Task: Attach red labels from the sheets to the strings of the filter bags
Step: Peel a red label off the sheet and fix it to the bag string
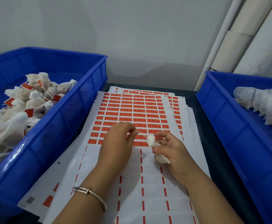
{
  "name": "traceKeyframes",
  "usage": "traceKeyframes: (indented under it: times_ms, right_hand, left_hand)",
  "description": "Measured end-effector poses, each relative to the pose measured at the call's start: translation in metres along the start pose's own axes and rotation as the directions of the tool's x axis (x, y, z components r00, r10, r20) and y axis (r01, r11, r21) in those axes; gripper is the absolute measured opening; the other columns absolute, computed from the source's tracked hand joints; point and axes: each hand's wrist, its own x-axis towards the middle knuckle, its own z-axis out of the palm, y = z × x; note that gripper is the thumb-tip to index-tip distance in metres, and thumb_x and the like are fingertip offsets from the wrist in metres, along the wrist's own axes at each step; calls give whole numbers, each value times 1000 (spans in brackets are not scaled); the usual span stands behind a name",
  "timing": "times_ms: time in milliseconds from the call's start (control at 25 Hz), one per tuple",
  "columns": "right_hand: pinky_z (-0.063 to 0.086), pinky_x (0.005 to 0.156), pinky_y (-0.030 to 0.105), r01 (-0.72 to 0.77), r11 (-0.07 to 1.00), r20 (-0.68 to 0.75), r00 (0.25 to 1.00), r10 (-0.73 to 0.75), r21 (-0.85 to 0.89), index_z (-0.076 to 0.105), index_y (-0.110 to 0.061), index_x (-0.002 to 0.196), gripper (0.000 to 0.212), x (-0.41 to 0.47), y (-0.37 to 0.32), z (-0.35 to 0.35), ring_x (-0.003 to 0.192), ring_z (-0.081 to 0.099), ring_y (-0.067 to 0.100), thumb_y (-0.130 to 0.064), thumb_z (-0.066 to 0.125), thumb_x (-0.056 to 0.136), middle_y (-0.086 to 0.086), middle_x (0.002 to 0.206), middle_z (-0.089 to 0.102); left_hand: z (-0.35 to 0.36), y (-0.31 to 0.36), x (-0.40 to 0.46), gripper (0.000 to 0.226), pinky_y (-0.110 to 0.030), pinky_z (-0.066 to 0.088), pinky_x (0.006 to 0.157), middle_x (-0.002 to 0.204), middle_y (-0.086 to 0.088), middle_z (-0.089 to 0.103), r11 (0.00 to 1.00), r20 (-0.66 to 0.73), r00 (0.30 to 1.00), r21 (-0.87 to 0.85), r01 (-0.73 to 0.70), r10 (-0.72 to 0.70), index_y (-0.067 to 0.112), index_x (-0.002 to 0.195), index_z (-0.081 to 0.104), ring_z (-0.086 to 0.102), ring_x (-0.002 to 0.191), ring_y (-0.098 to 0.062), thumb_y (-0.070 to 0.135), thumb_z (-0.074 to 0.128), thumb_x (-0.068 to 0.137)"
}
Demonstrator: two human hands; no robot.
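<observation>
The filter bag (160, 156) sits in your right hand (174, 152), its gathered neck poking up between your curled fingers, just above the top label sheet (132, 183) in the middle of the desk (221, 151). Your left hand (117, 143) pinches the string (142, 135) near its free end and draws it out leftward over the remaining rows of red labels (132, 113). Both hands are closed on something: the right on the bag, the left narrowly on the string.

Judging from this, you are straightening the string so a label can fold round it. Keep it taut and low, lay it across the middle of one label in the nearest full row, and peel that one only, so neighbours stay flat. Grip the neck lightly; squeezing could loosen the closure.

Room is narrow. The left bin (77, 120), holding labelled bags (27, 101), and the right bin (225, 126), holding plain bags (264, 104), flank the sheets closely, and the left bin's rim overlaps the sheet edges. The open lane runs toward you along the stripped lower part of the sheet; lift over the rims when you reach sideways.
</observation>
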Motion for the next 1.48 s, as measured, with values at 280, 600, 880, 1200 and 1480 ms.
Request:
traceKeyframes:
  times_ms: [280, 600, 880, 1200, 1480]
  right_hand:
    - [53, 74, 24, 14, 1000, 204, 979, -9, -24, 72, -29, 99, 23, -13, -13, -13, 86, 66, 16, -27, 57, 82, -10, 93, 69]
    - [53, 78, 34, -30, 995, -13, 999, 31, 94, 75, -17, 79, 21, -9, -30, -37, 68, 67, 13, -26, 60, 90, 3, 78, 72]
    - [46, 61, 26, -79, 982, -250, 961, 121, 171, 66, -7, 83, 24, 1, -16, -38, 53, 46, 14, -17, 50, 97, 2, 52, 51]
    - [45, 55, 19, -77, 993, -272, 957, 97, 85, 67, -16, 78, 26, 7, -4, -32, 46, 46, 6, -22, 50, 98, -6, 47, 51]
    - [44, 50, 16, -59, 998, -269, 961, 63, 25, 67, -19, 79, 25, 9, -2, -27, 43, 43, 4, -23, 50, 98, -7, 46, 49]
  left_hand:
    - [-11, 15, -8, 13, -4, 28, 63, 79, 30, 43, 999, -11, 999, -31, -35, 35, 38, 85, 51, 45, 71, 8, 31, 62, 84]
    - [-16, 31, 8, 15, -5, 31, 64, 91, 19, 56, 976, 140, 980, 141, -163, 143, 30, 101, 65, 49, 72, 0, 34, 60, 87]
    - [49, 19, -4, 61, -35, 42, 99, 135, 10, 48, 979, 324, 942, 202, 24, -90, 28, 130, 48, 49, 120, -16, 58, 61, 79]
    - [63, 2, -8, 73, -39, 22, 111, 151, 8, 29, 940, 334, 941, 336, -63, -57, 25, 143, 34, 24, 141, -18, 64, 49, 83]
    - [57, 9, -10, 58, -35, 32, 107, 148, 4, 36, 918, 376, 927, 370, -146, -4, 22, 139, 42, 32, 137, -19, 54, 44, 91]
